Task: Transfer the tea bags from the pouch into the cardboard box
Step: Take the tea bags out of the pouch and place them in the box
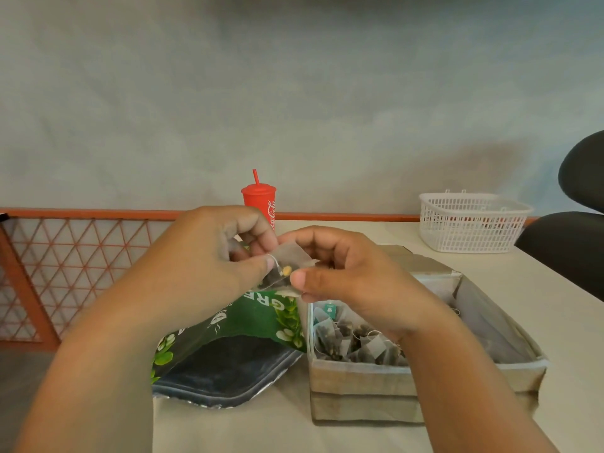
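Note:
A translucent tea bag point(287, 266) with dark leaves is held in the air between both hands, above the pouch and the box's left edge. My left hand point(209, 256) pinches its left side with thumb and fingers. My right hand point(343, 273) pinches its right side. The green and black pouch point(228, 348) lies open on the table below, its mouth toward me. To its right stands the cardboard box point(359, 387), holding several tea bags point(346, 341) in its left part.
A red cup with a straw point(260, 197) stands at the table's back. A white plastic basket point(470, 220) sits at the back right. A dark chair point(575, 230) is at the right edge. An orange lattice railing point(65, 256) runs along the left.

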Available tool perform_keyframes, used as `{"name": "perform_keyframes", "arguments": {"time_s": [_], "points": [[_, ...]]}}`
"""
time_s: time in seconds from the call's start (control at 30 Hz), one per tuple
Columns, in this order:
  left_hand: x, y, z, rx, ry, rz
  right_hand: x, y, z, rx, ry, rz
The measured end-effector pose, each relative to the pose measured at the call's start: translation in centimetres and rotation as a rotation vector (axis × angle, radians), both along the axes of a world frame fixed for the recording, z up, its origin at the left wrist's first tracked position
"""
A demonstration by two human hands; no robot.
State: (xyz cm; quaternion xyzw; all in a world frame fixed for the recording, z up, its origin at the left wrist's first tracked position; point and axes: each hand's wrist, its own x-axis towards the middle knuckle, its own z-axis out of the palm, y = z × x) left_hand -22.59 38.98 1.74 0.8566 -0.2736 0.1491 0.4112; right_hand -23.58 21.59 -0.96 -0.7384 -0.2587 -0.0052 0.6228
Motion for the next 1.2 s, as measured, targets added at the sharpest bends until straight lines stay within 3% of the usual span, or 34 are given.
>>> {"name": "perform_keyframes", "arguments": {"time_s": [0.2, 0.43, 0.7, 0.9, 1.0, 1.1, 1.2], "points": [[0.7, 0.1, -0.5, 0.089, 0.078, 0.03, 0.1, -0.5, 0.1, -0.081, -0.067, -0.163], [2.4, 0.4, -2.1, 0.594, 0.329, 0.151, 0.3, -2.1, 0.3, -0.164, -0.112, -0.368], [3.5, -0.2, -3.7, 0.884, 0.437, 0.206, 0.5, -3.6, 0.1, -0.333, -0.098, -0.44], [3.8, -0.7, -4.1, 0.884, 0.392, 0.254, 0.1, -4.1, -0.1, -0.702, 0.013, -0.289], [3.9, -0.6, -4.1, 0.815, 0.268, 0.275, 0.1, -4.0, -0.4, -0.877, 0.159, -0.169], [4.0, -0.3, -4.1, 0.703, 0.122, 0.31, -0.1, -3.8, -0.5, -0.938, 0.219, -0.153], [4.2, -0.1, -3.7, 0.606, 0.072, 0.321, 0.2, -4.0, -0.4, -0.936, 0.144, -0.238]]}}
